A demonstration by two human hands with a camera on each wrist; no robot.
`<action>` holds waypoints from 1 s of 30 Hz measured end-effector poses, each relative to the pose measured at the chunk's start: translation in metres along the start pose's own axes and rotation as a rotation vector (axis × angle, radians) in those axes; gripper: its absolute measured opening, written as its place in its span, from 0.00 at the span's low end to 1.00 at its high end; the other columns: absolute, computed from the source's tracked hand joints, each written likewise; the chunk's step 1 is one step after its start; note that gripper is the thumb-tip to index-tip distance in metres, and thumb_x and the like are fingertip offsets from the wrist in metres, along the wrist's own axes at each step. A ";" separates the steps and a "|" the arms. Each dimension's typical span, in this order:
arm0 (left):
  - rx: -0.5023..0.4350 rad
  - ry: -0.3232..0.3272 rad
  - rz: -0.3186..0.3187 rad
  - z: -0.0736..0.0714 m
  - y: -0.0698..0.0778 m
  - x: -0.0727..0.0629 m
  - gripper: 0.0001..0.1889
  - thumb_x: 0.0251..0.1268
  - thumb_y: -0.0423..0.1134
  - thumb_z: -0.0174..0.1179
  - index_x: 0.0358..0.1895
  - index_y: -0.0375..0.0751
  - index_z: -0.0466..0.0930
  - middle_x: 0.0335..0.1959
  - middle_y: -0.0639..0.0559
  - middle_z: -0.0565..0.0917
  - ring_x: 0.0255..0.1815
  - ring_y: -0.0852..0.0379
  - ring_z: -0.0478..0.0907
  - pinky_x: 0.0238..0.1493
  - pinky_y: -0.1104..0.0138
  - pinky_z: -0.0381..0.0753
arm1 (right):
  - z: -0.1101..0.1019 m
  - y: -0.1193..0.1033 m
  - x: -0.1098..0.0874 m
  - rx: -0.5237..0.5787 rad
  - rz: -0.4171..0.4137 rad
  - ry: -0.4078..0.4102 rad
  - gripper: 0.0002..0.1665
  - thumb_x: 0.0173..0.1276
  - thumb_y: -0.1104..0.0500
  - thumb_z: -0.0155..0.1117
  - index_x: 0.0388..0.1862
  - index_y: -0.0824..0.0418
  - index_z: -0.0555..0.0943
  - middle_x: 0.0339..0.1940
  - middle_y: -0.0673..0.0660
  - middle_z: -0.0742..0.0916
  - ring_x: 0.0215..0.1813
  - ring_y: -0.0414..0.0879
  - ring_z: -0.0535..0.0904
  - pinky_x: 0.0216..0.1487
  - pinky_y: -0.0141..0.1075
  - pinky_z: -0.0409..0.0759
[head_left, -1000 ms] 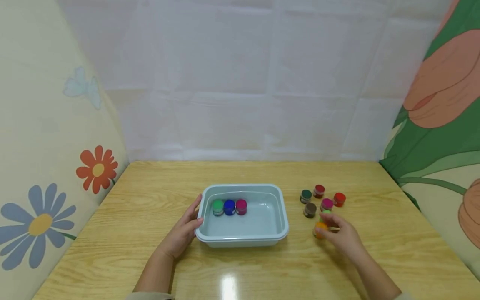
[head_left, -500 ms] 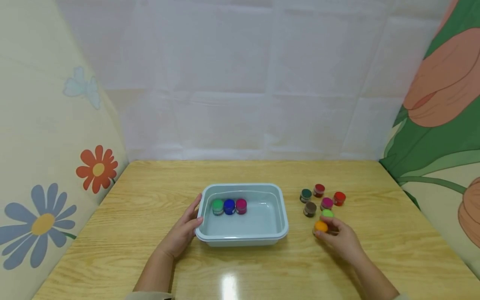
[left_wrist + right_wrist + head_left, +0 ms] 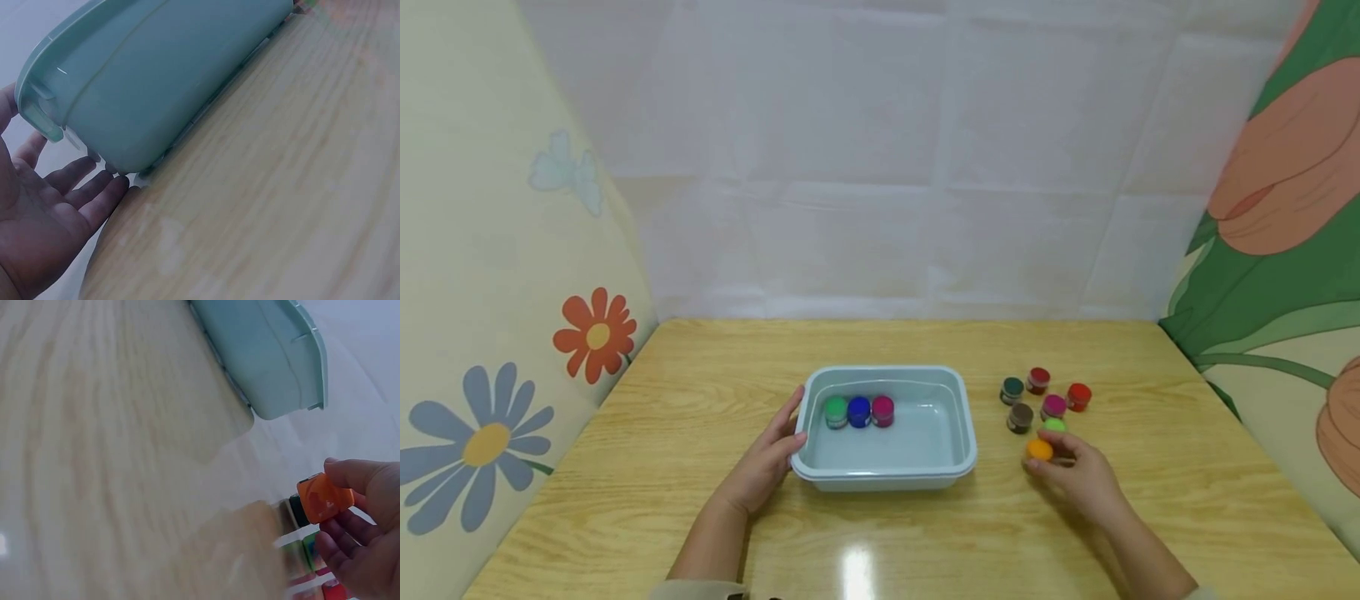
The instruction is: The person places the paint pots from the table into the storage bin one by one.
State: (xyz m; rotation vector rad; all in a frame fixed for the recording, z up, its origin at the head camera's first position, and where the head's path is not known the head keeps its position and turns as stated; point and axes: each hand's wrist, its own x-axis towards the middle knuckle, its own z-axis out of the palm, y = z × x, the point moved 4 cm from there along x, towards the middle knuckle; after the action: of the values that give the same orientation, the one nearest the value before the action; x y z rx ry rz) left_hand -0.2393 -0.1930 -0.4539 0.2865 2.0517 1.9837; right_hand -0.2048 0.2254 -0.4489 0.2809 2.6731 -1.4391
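My left hand (image 3: 763, 462) holds the left end of a pale blue plastic tub (image 3: 887, 482). Its thumb lies over the rim, and in the left wrist view the other fingers touch the tub's outer wall from below. Inside the tub a green paint jar (image 3: 836, 412), a blue one and a magenta one form a row. Right of the tub, my right hand (image 3: 1086, 479) pinches an orange paint jar (image 3: 325, 497) between thumb and fingers. Whether that jar touches the table is unclear. A light green jar (image 3: 1055, 425) sits just behind it, partly covered by the fingers.
Behind the right hand stand several more jars: dark green (image 3: 1011, 389), dark red (image 3: 1038, 380), brown (image 3: 1020, 417), magenta (image 3: 1053, 407) and red (image 3: 1078, 397). The wooden table (image 3: 700, 367) meets a white cloth backdrop (image 3: 850, 208), with flowered panels at both sides.
The orange jar has shifted slightly away from the person, apart from the light green jar, with the right hand's fingers on it. The left hand and the tub have stayed put.
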 end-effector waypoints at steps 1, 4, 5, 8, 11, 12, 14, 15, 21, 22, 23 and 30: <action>-0.001 0.000 0.000 0.000 0.000 0.000 0.38 0.72 0.39 0.45 0.80 0.52 0.36 0.79 0.31 0.43 0.76 0.31 0.51 0.56 0.69 0.72 | 0.000 -0.002 0.000 0.001 -0.003 -0.002 0.37 0.61 0.51 0.72 0.67 0.62 0.73 0.64 0.64 0.80 0.58 0.55 0.79 0.59 0.49 0.77; -0.002 0.000 -0.001 0.000 0.000 0.001 0.38 0.72 0.39 0.45 0.80 0.52 0.36 0.79 0.31 0.43 0.76 0.31 0.51 0.56 0.69 0.72 | -0.001 -0.010 0.001 -0.009 -0.029 -0.010 0.38 0.61 0.49 0.72 0.67 0.62 0.73 0.62 0.64 0.81 0.57 0.54 0.79 0.57 0.47 0.78; -0.003 0.000 -0.002 0.000 -0.001 0.001 0.38 0.72 0.39 0.45 0.80 0.52 0.36 0.79 0.31 0.43 0.76 0.31 0.51 0.56 0.69 0.72 | -0.002 -0.012 0.001 -0.014 -0.040 -0.011 0.38 0.61 0.49 0.72 0.67 0.61 0.74 0.62 0.64 0.81 0.57 0.54 0.79 0.57 0.47 0.78; -0.004 0.001 -0.002 0.000 -0.001 0.001 0.38 0.72 0.39 0.45 0.80 0.52 0.36 0.79 0.31 0.43 0.76 0.31 0.52 0.55 0.68 0.72 | -0.003 -0.022 0.002 -0.023 -0.085 -0.015 0.37 0.61 0.48 0.71 0.66 0.61 0.74 0.62 0.63 0.81 0.57 0.53 0.78 0.56 0.45 0.79; -0.007 0.002 0.000 0.000 -0.001 0.001 0.38 0.72 0.39 0.45 0.80 0.52 0.36 0.79 0.31 0.43 0.76 0.31 0.52 0.55 0.68 0.72 | -0.005 -0.033 0.006 -0.021 -0.129 -0.016 0.36 0.62 0.48 0.71 0.66 0.60 0.75 0.62 0.62 0.81 0.58 0.53 0.78 0.55 0.43 0.79; -0.006 0.003 0.001 0.000 -0.001 0.001 0.38 0.72 0.39 0.45 0.80 0.52 0.36 0.79 0.31 0.44 0.76 0.31 0.52 0.56 0.68 0.72 | -0.006 -0.037 0.007 -0.022 -0.140 -0.016 0.36 0.62 0.47 0.71 0.66 0.60 0.75 0.61 0.62 0.81 0.58 0.53 0.77 0.54 0.42 0.80; -0.005 0.003 0.002 0.000 -0.002 0.001 0.38 0.72 0.39 0.45 0.80 0.52 0.36 0.79 0.31 0.44 0.76 0.31 0.52 0.56 0.68 0.72 | -0.006 -0.045 0.010 -0.006 -0.156 -0.022 0.36 0.62 0.47 0.71 0.66 0.61 0.75 0.60 0.62 0.81 0.56 0.53 0.77 0.52 0.38 0.80; -0.004 0.002 0.001 0.000 -0.001 0.001 0.38 0.72 0.39 0.45 0.80 0.52 0.36 0.79 0.31 0.44 0.76 0.31 0.52 0.56 0.68 0.71 | -0.006 -0.050 0.011 0.003 -0.164 -0.026 0.36 0.62 0.48 0.71 0.66 0.62 0.75 0.60 0.63 0.81 0.56 0.53 0.77 0.50 0.36 0.80; -0.005 0.002 0.002 0.000 -0.002 0.001 0.38 0.72 0.39 0.45 0.80 0.53 0.36 0.79 0.31 0.45 0.76 0.31 0.52 0.57 0.67 0.71 | -0.002 -0.079 0.016 0.075 -0.182 -0.085 0.37 0.62 0.50 0.71 0.67 0.62 0.73 0.59 0.63 0.82 0.54 0.51 0.78 0.48 0.34 0.81; -0.006 0.003 0.002 0.000 -0.002 0.001 0.38 0.72 0.39 0.45 0.80 0.53 0.37 0.79 0.31 0.45 0.76 0.31 0.52 0.57 0.67 0.71 | -0.001 -0.084 0.017 0.085 -0.183 -0.094 0.37 0.62 0.50 0.71 0.67 0.62 0.73 0.59 0.63 0.82 0.55 0.51 0.79 0.48 0.35 0.81; -0.006 0.004 0.002 0.000 -0.002 0.001 0.38 0.72 0.39 0.45 0.80 0.53 0.37 0.79 0.31 0.45 0.76 0.31 0.52 0.57 0.67 0.71 | 0.001 -0.088 0.018 0.094 -0.183 -0.102 0.37 0.62 0.51 0.71 0.68 0.62 0.73 0.58 0.63 0.82 0.54 0.51 0.79 0.47 0.35 0.81; -0.009 0.004 0.005 0.000 -0.002 0.001 0.38 0.72 0.39 0.45 0.80 0.52 0.36 0.79 0.30 0.45 0.76 0.31 0.53 0.57 0.67 0.71 | 0.025 -0.113 0.025 0.192 -0.189 -0.142 0.34 0.62 0.56 0.71 0.66 0.65 0.74 0.58 0.64 0.82 0.54 0.50 0.78 0.52 0.34 0.80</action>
State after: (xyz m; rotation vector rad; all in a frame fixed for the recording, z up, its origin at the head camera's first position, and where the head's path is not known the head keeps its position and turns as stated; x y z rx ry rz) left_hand -0.2404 -0.1926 -0.4561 0.2865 2.0462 1.9970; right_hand -0.2524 0.1471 -0.3743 -0.0622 2.5092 -1.7024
